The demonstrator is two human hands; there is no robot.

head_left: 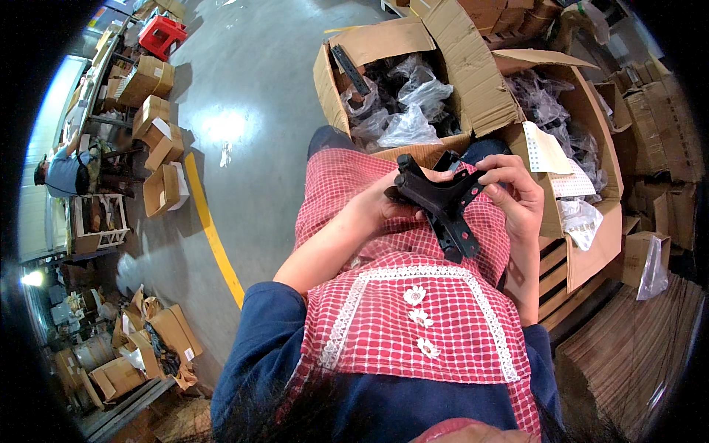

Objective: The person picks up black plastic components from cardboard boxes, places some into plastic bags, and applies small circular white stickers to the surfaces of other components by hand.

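Observation:
My left hand (380, 198) is closed round a black bracket-like part (432, 198) above my lap. The part has several arms, with small holes in the flat ones; one arm slants down toward my apron. My right hand (515, 193) is bent in a pinch, its thumb and fingertips at the part's right-hand edge. Whether a small thing sits between those fingertips is too small to tell. Just beyond my hands stands an open cardboard box (473, 70) with clear plastic bags (413, 111) and a long black strip (350, 70) in it.
To the right, another open box (594, 247) holds bagged things, with white dotted sheets (546, 151) over its edge. A wooden pallet (557, 288) and flat cardboard (628, 347) lie nearby. Small boxes (159, 188) and a red stool (162, 35) stand left, beyond a yellow floor line (210, 229). A person (66, 173) is far left.

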